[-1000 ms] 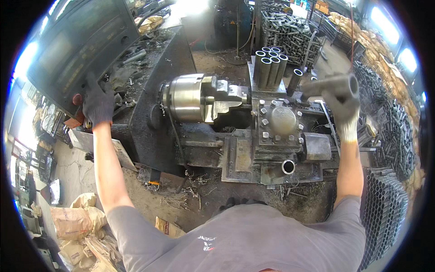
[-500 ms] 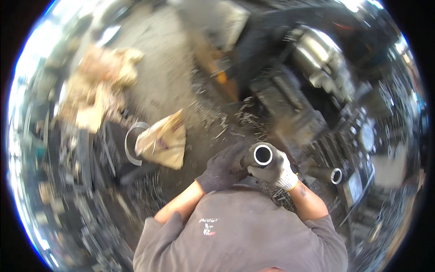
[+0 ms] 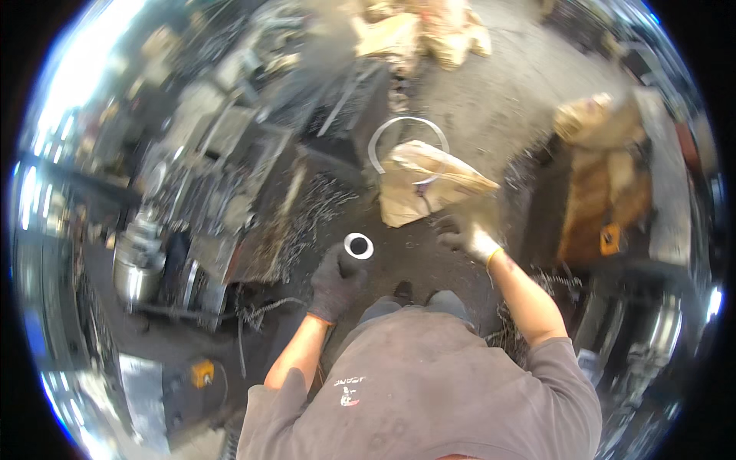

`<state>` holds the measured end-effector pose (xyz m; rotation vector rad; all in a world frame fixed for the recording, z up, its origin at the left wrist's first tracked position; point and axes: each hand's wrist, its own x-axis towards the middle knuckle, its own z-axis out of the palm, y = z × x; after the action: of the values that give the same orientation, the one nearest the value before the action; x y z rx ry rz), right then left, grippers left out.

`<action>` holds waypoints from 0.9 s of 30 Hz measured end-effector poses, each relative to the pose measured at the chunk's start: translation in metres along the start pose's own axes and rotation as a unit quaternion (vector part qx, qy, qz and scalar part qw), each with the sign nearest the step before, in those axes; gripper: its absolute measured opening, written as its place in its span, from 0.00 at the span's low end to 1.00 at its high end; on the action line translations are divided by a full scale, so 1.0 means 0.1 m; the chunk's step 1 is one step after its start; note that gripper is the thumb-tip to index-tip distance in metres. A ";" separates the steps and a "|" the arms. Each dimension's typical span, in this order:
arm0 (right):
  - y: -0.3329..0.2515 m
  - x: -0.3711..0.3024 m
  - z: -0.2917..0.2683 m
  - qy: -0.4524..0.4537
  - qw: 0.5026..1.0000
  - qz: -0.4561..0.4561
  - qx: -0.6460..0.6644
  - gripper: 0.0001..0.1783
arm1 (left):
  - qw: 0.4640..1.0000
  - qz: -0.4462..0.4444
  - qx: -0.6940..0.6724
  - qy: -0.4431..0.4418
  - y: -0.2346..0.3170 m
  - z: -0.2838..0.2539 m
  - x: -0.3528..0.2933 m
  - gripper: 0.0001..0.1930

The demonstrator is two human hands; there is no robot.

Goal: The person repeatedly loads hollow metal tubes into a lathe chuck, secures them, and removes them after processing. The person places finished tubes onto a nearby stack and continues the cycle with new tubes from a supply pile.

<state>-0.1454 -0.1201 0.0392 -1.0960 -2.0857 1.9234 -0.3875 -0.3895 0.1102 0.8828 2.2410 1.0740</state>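
Note:
In my left hand (image 3: pixel 336 285), in a dark glove, is a metal tube (image 3: pixel 368 251), its bright ring-shaped end turned up toward me. The fingers are wrapped round the tube, and its lower part is hidden by the glove. My right hand (image 3: pixel 465 238), in a glove with a pale cuff, is off to the right with nothing seen in it. Its fingers are slightly bent and apart, though somewhat blurred. Just beyond that hand lies a tan paper sack (image 3: pixel 418 201); whether the two touch, I cannot tell. A thin pale hoop (image 3: pixel 410 119) lies partly around the sack's far end.
On the left stands a lathe-like machine with a shiny chuck (image 3: pixel 139 272) and metal shavings (image 3: pixel 318 207) beside it. A rusty-brown cabinet (image 3: pixel 589 201) with a yellow box (image 3: pixel 609 239) is at the right. More paper sacks (image 3: pixel 448 38) lie at the far side.
The view has swung round to the left-hand machine. The tube, formerly between both hands with the right gripping it, is now in the left hand alone. The right hand has moved away rightward.

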 end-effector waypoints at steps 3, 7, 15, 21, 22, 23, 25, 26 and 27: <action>0.50 1.01 -0.23 0.067 0.959 -0.027 -0.273 0.39 | 0.984 -0.010 -0.035 0.173 -0.24 -0.68 0.23 0.26; 0.69 2.14 -0.40 0.056 0.870 0.043 -0.488 0.46 | 0.907 0.034 -0.074 0.413 -0.46 -1.33 0.70 0.22; 0.82 3.99 -0.33 -0.027 0.942 -0.048 -0.331 0.35 | 0.843 -0.014 -0.154 0.515 -0.80 -1.58 1.88 0.24; 1.06 4.40 -0.22 -0.026 0.945 -0.056 -0.320 0.38 | 0.812 -0.114 -0.112 0.561 -0.78 -1.50 1.95 0.25; 1.02 4.51 -0.23 -0.031 0.960 0.003 -0.279 0.33 | 0.814 -0.104 -0.070 0.567 -0.78 -1.51 1.95 0.26; 0.97 4.70 -0.22 -0.047 0.967 0.103 -0.227 0.28 | 0.801 -0.118 -0.057 0.584 -0.78 -1.51 1.96 0.26; 0.85 5.05 -0.25 -0.021 0.983 0.172 -0.058 0.18 | 0.784 -0.148 -0.051 0.601 -0.79 -1.50 1.96 0.26; 0.75 5.55 -0.25 -0.061 0.981 0.117 -0.140 0.16 | 0.790 -0.161 -0.056 0.589 -0.80 -1.52 1.97 0.28; 0.62 6.02 -0.26 -0.059 0.971 0.051 -0.226 0.14 | 0.785 -0.182 -0.036 0.591 -0.82 -1.49 1.97 0.29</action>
<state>-0.5482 0.2332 -0.2443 -1.2079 -2.6722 1.6251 -0.6450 -0.3573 0.0974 -0.4972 3.0496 1.7643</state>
